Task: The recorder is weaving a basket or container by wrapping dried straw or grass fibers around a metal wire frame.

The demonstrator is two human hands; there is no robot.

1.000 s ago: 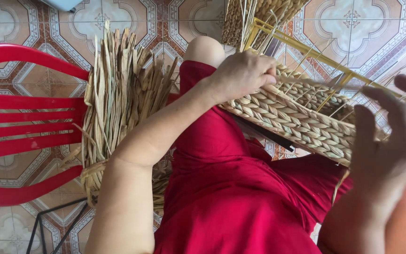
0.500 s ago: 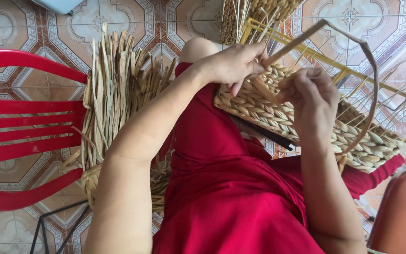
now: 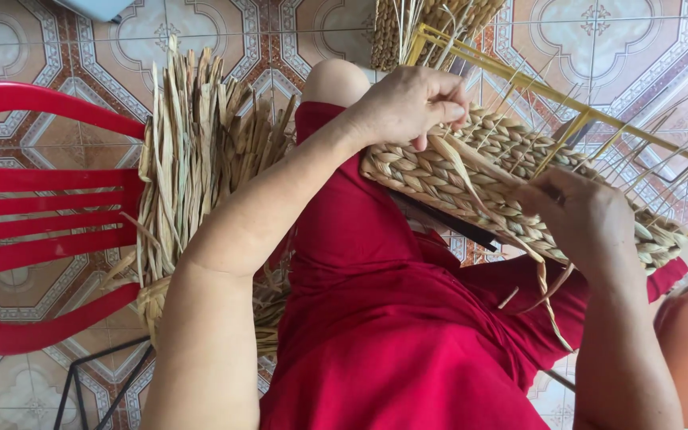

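Open tiled floor point(image 3: 646, 48) beyond the yellow frame point(image 3: 519, 80); straw bundle point(image 3: 193, 151) and red chair point(image 3: 41, 215) crowding left.

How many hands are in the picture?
2. The left hand pinches a strand at the top edge of the woven basket. The right hand rests on the weave lower right. No others are seen.

Left hand point(image 3: 412, 103) and right hand point(image 3: 579, 219) on woven basket point(image 3: 447, 171), dried straw bundle point(image 3: 197, 159)

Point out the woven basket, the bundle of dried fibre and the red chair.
woven basket point(image 3: 439, 179): head view, braided side wall.
bundle of dried fibre point(image 3: 193, 151): head view, middle of the strips.
red chair point(image 3: 41, 215): head view, back slats.
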